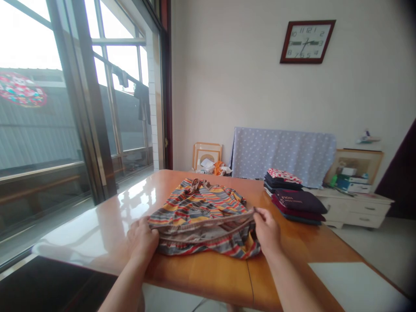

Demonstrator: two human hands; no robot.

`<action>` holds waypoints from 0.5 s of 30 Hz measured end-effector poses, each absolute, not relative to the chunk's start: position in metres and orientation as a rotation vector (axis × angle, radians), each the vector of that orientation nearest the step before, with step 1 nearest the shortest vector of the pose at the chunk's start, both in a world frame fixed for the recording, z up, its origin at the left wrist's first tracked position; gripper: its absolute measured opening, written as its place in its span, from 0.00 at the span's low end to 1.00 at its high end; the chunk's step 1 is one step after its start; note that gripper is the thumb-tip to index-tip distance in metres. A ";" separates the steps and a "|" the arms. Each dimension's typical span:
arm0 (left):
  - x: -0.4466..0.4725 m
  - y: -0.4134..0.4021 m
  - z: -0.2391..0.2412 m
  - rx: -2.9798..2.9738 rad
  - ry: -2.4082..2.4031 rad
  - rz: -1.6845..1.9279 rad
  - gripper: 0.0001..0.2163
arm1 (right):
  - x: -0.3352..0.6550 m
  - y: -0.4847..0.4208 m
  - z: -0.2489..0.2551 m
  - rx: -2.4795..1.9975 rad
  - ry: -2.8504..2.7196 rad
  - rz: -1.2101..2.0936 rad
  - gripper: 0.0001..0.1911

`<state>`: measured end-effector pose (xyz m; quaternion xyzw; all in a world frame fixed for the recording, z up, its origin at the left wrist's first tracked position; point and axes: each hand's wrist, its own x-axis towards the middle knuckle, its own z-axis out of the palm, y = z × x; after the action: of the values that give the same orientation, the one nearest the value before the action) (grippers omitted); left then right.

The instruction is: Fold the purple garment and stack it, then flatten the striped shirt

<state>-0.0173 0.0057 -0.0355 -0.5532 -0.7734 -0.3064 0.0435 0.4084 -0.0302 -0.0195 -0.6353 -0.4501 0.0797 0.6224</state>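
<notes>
A striped garment in orange, red, grey and yellow lies spread on the wooden table, its near edge folded up so that the paler inside shows. My left hand is closed on the left end of that edge, resting low over the table. At the opposite end, my right hand pinches the brownish trim between thumb and fingers, slightly raised. The edge stretches between both hands. What kind of garment it is, I cannot tell for certain.
Two stacks of folded clothes, a dark maroon one and one topped with red-and-white cloth, sit at the table's right. A white sheet lies near the right front edge. Beyond stands a white cabinet; glass windows line the left.
</notes>
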 end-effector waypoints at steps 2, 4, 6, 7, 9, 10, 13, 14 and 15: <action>-0.014 0.004 -0.034 -1.705 -2.380 -0.893 0.25 | 0.441 -0.044 -0.018 -1.310 -0.710 0.140 0.22; -0.012 0.004 -0.032 -1.736 -2.381 -0.864 0.25 | 0.469 -0.060 -0.023 -1.238 -0.500 0.075 0.22; -0.012 0.003 -0.030 -1.754 -2.380 -0.896 0.23 | 0.487 -0.075 -0.032 -1.261 -0.426 0.078 0.21; -0.013 0.002 -0.029 -1.756 -2.381 -0.940 0.21 | 0.492 -0.080 -0.038 -1.285 -0.427 0.086 0.20; -0.015 0.000 -0.027 -1.744 -2.395 -1.044 0.20 | 0.493 -0.088 -0.048 -1.320 -0.466 0.143 0.19; -0.015 -0.002 -0.025 -1.731 -2.402 -1.067 0.19 | 0.490 -0.090 -0.052 -1.331 -0.488 0.192 0.20; -0.011 -0.010 -0.020 -1.734 -2.369 -0.949 0.22 | 0.476 -0.091 -0.056 -1.337 -0.539 0.416 0.23; -0.008 -0.014 -0.018 -1.761 -2.333 -0.881 0.23 | 0.471 -0.091 -0.055 -1.330 -0.555 0.479 0.24; -0.003 -0.017 -0.016 -1.810 -2.285 -0.819 0.24 | 0.466 -0.090 -0.054 -1.320 -0.572 0.523 0.24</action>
<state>-0.0030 -0.0173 -0.0157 -0.5968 -0.7533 -0.2702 0.0569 0.4662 -0.0895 -0.0542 -0.5974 -0.2590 0.2366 0.7212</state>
